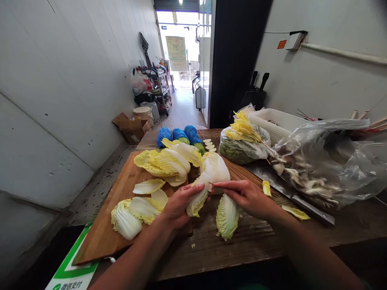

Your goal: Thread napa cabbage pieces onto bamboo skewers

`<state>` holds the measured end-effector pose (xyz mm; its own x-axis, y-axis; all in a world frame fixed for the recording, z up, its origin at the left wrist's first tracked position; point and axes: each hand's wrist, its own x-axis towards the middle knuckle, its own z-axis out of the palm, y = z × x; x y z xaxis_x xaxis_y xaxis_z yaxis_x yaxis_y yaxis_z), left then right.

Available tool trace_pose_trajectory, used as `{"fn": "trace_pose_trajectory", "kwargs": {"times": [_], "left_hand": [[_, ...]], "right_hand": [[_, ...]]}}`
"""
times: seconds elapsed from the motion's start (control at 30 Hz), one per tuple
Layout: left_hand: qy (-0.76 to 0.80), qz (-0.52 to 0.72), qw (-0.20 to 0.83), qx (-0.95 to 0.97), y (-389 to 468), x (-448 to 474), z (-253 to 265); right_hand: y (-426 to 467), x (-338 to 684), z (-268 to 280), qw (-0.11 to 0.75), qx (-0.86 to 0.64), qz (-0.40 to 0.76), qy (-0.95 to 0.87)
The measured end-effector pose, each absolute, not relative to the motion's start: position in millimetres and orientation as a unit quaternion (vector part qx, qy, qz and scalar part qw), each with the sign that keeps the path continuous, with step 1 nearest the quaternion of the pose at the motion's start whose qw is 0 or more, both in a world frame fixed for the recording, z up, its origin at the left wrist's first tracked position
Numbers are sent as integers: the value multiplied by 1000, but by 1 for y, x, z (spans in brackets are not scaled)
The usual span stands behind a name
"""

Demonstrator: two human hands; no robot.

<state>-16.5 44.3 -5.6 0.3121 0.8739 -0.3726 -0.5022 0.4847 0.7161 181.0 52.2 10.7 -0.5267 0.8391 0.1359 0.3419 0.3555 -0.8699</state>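
My left hand [180,203] is closed on a small napa cabbage leaf [198,200], its white base upward between thumb and fingers. My right hand [242,195] pinches a thin wooden skewer [213,184] whose end meets the leaf's white base; most of the stick is hidden by the fingers. Just below my right hand, another cabbage leaf [227,217] lies on the table. Behind the hands stands a pale cabbage piece [215,167]. More leaves [165,163] are heaped on the wooden cutting board [99,229], with a cabbage chunk [125,220] at its near side.
Many bare skewers [242,172] lie behind my right hand, beside a knife [314,209]. A bag of mushrooms [305,177], a white bin [281,123] and skewered yellow leaves [242,128] on a bag fill the right. Blue-netted vegetables [165,137] sit at the back.
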Motion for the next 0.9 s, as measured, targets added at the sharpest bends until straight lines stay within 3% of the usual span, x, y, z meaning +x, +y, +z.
{"fn": "trace_pose_trajectory", "kwargs": {"times": [0.9], "left_hand": [[395, 415, 773, 274, 42, -17, -7]], "right_hand": [[51, 183, 4, 281, -380, 442, -762]]}}
